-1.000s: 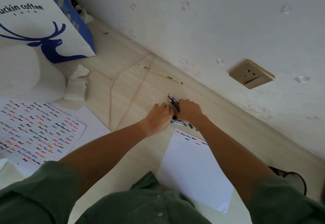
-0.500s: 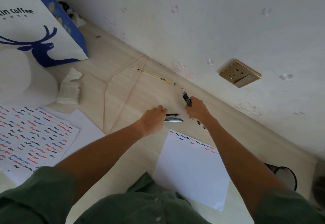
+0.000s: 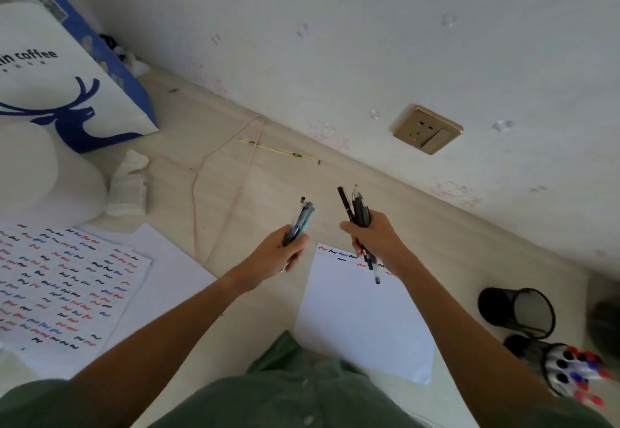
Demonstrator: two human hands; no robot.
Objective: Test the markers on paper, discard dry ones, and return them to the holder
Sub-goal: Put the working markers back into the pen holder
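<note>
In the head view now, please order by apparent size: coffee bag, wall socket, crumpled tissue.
1. coffee bag, largest, though cut off by the frame
2. wall socket and crumpled tissue: look alike, not ranked

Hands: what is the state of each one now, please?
Left hand: grips a bundle of pens.
Right hand: grips a dark bundle of pens.

The white and blue paper bag (image 3: 60, 68) carries the words "coffee", preceded by the cut-off letters "in", above a blue deer emblem; smaller print beneath is unreadable.
</note>
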